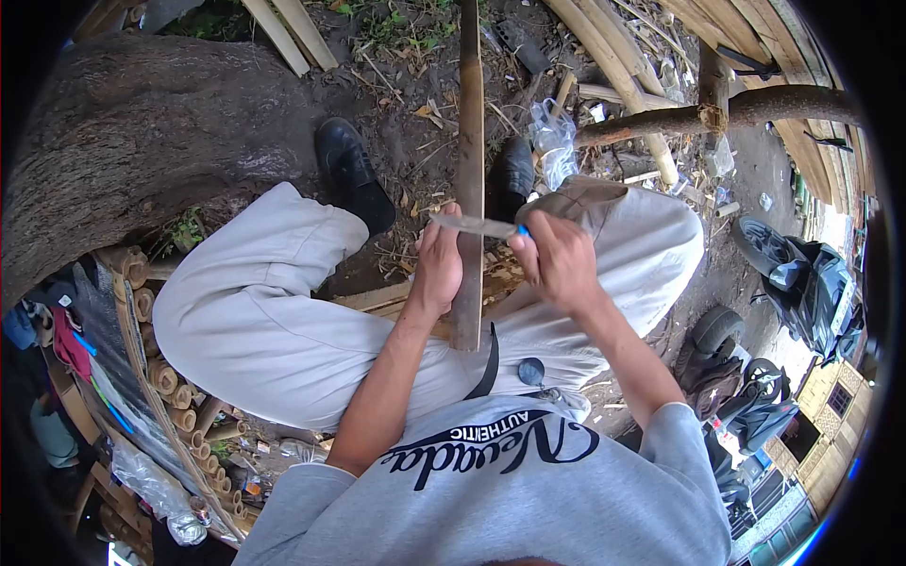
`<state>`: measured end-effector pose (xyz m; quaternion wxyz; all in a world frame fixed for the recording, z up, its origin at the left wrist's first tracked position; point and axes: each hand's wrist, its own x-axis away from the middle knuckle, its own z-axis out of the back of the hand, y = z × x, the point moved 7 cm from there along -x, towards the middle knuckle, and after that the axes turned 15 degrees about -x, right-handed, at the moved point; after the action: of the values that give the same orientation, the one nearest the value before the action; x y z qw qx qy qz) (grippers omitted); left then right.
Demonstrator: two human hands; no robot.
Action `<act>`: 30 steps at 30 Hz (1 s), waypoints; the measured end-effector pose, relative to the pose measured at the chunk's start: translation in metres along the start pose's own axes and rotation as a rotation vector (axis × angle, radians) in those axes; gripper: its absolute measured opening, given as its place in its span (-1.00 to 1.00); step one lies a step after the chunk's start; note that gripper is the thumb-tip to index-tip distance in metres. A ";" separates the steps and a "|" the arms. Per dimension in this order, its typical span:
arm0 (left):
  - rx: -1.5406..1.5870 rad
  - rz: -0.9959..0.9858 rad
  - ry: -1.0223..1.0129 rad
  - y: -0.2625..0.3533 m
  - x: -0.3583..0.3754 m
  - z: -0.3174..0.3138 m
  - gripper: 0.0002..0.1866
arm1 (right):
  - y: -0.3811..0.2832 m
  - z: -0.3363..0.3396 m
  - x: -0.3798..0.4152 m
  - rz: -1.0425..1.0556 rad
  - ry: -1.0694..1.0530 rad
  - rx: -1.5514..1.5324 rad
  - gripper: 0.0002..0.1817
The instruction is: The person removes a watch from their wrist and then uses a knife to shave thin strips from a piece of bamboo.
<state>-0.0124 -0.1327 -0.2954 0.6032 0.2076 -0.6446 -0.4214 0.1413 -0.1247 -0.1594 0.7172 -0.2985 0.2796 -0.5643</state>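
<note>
A long brown strip of bamboo or wood (470, 141) runs from the top of the view down to my lap, between my knees. My left hand (439, 269) is closed around the strip's left edge, its fingertips near the blade. In my right hand (557, 259) is a knife (477, 225) with a blue part at the handle. The blade lies crosswise over the strip, its tip pointing left. What of the handle lies inside my right hand is hidden.
A thick trunk (142, 141) lies at the upper left. Bamboo poles (613, 57) and a branch (774, 106) are at the upper right. A clear plastic bag (554, 141) lies by my right shoe. Motorcycles (802, 283) stand at the right, cut bamboo ends (162, 377) at the left.
</note>
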 end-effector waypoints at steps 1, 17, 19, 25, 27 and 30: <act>-0.068 -0.064 0.019 0.003 0.001 0.002 -0.40 | -0.011 -0.002 0.021 0.035 -0.011 -0.012 -0.58; 0.118 -0.092 0.067 0.018 0.005 -0.004 -0.59 | -0.039 -0.022 0.092 0.150 -0.072 0.002 -0.50; 0.212 0.092 -0.014 0.040 0.027 -0.007 -0.61 | -0.025 -0.020 0.083 0.121 0.022 0.076 -0.51; 0.109 -0.071 0.059 0.046 0.027 -0.004 -0.31 | -0.003 -0.018 0.053 0.017 0.104 0.080 -0.55; 0.118 0.001 0.029 0.032 0.015 -0.001 -0.31 | -0.013 -0.011 0.061 0.025 0.142 0.089 -0.55; 0.133 -0.001 0.050 0.004 -0.005 -0.003 -0.50 | -0.042 -0.004 0.076 0.133 0.087 -0.004 -0.50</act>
<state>-0.0074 -0.1277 -0.2955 0.6037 0.2579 -0.6560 -0.3724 0.1272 -0.2076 -0.1352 0.7395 -0.2557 0.3308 -0.5275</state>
